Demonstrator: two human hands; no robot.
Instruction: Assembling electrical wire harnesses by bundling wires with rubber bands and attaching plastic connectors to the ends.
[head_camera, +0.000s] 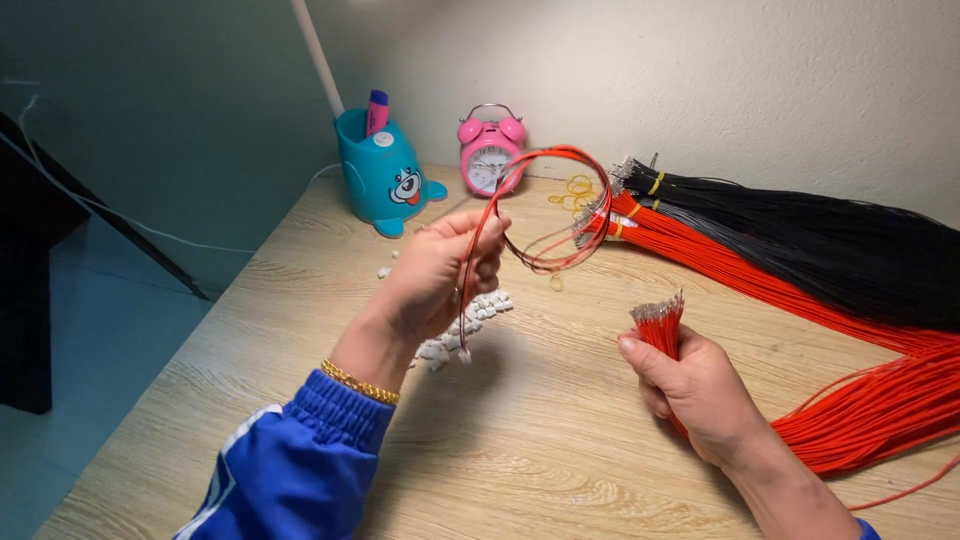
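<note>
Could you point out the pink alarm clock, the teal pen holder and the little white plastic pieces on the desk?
Pink round alarm clock (487, 165), head view, on its dial.
Teal animal-shaped pen holder (383, 180), head view, on its front wall.
Small white plastic pieces (490, 305), head view, on the pile's upper end.

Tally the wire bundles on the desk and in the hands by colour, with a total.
Red wire bundles: 3 (looped red wires in the left hand, red wire bunch in the right hand, banded red bundle on the desk)
Black wire bundle: 1
Total: 4
</note>
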